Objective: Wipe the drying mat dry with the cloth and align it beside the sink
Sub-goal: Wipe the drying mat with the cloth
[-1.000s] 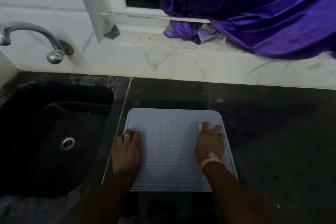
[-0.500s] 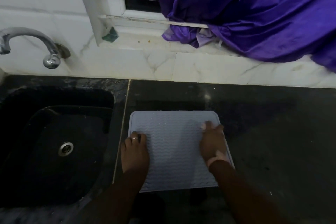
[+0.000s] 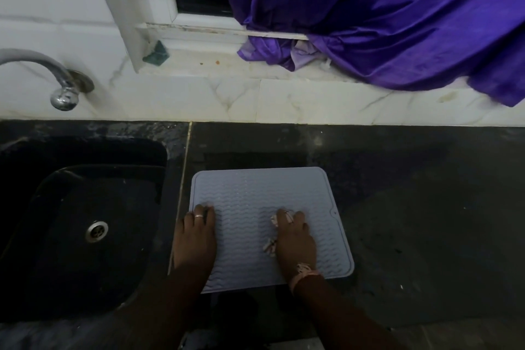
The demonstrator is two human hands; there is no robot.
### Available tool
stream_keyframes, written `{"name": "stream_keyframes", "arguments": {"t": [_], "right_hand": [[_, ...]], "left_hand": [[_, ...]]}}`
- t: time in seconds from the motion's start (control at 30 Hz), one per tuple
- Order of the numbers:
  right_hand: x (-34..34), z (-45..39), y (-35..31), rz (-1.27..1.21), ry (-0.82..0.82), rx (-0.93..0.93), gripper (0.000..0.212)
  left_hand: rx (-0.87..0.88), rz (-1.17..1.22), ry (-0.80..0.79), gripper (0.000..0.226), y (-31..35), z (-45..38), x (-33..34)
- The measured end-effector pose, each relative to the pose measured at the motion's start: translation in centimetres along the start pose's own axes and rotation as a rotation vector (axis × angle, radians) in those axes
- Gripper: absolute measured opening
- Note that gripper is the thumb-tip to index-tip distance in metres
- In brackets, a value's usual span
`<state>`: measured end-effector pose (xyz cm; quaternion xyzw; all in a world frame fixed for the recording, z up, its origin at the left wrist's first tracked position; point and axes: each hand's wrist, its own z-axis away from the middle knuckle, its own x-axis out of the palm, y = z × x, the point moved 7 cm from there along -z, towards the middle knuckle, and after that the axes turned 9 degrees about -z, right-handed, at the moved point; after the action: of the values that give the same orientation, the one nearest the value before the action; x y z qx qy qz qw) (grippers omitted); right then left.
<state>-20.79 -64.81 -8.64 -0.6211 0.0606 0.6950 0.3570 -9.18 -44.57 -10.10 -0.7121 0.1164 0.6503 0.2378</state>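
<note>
A pale blue ribbed drying mat (image 3: 247, 199) lies flat on the dark counter, its left edge close to the black sink (image 3: 136, 156). My left hand (image 3: 196, 236) presses down on the mat's left edge, a ring on one finger. Near the middle of the mat, my right hand (image 3: 297, 239) holds a small white patterned cloth (image 3: 270, 247) against the surface. Most of the cloth is hidden under the palm; bits stick out at the fingers and at the thumb side.
A metal tap (image 3: 61, 79) comes out of the white marble wall above the sink. Purple fabric (image 3: 397, 23) hangs over the window sill at the back right. A small green object (image 3: 156, 52) sits on the sill. Dark counter (image 3: 426, 207) extends to the right of the mat.
My right hand has slid with the cloth from the mat's far right toward the middle and nearer to me. My left hand stays on the left edge.
</note>
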Motion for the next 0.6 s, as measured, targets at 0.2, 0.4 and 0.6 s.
{"name": "stream_keyframes", "arguments": {"t": [0.2, 0.4, 0.6], "right_hand": [[-3.7, -1.2, 8.5, 0.011, 0.198, 0.148, 0.046], [-6.8, -3.7, 8.8, -0.350, 0.203, 0.228, 0.047], [-7.2, -5.7, -0.9, -0.865, 0.113, 0.104, 0.017]], "left_hand": [[-0.004, -0.003, -0.016, 0.055, -0.1, -0.1, 0.0], [-0.087, 0.047, -0.096, 0.051, 0.5, 0.1, -0.9], [-0.302, 0.995, -0.311, 0.028, 4.3, -3.1, -5.6]]}}
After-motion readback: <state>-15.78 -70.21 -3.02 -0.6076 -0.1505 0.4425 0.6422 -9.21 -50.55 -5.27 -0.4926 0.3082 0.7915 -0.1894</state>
